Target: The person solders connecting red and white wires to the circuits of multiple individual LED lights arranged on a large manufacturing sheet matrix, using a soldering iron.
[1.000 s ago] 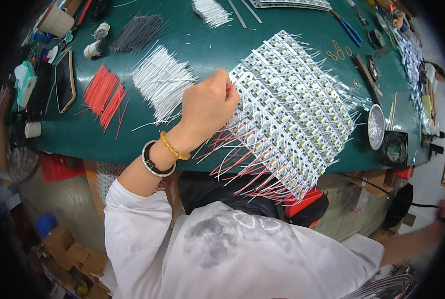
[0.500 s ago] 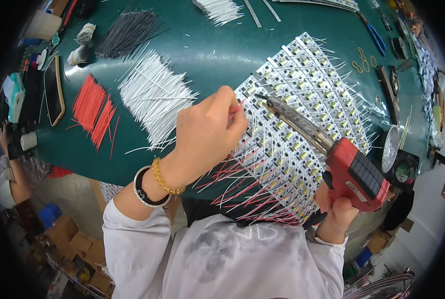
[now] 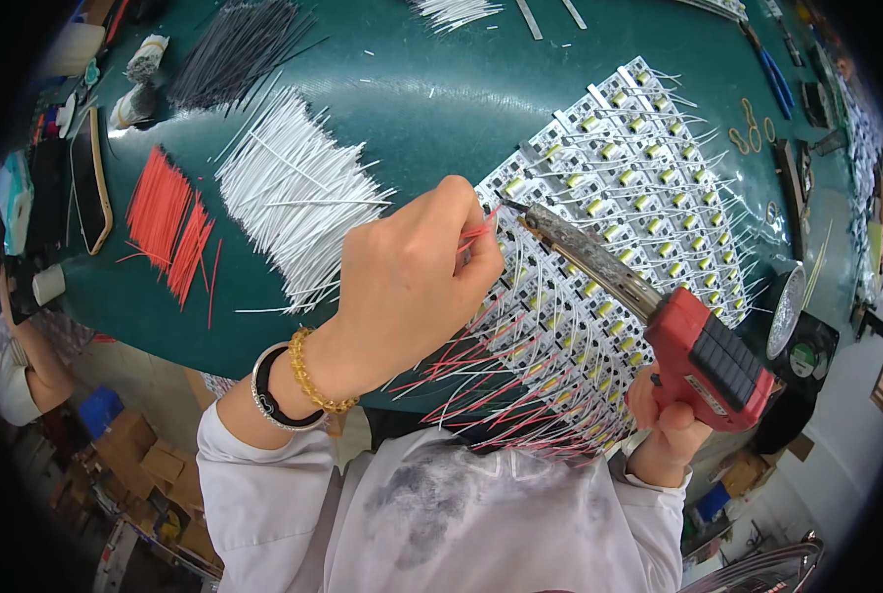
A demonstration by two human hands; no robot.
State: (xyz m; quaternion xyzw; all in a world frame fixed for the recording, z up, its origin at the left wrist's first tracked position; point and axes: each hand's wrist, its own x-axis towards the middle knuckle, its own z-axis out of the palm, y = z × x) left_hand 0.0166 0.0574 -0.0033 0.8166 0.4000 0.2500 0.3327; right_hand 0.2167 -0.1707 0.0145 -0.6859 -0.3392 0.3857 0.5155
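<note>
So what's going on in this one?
A person's left hand pinches red wire by the edge of a panel of small circuit boards. The right hand holds a red-handled soldering iron, its tip close to that wire; I can't tell whether they touch. Red wires, white wires and black wires lie in piles on the green table.

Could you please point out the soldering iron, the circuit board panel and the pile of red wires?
Soldering iron [image 3: 678, 336], head view: its red housing.
Circuit board panel [image 3: 651, 211], head view: near its middle.
Pile of red wires [image 3: 160, 210], head view: its larger bundle.
</note>
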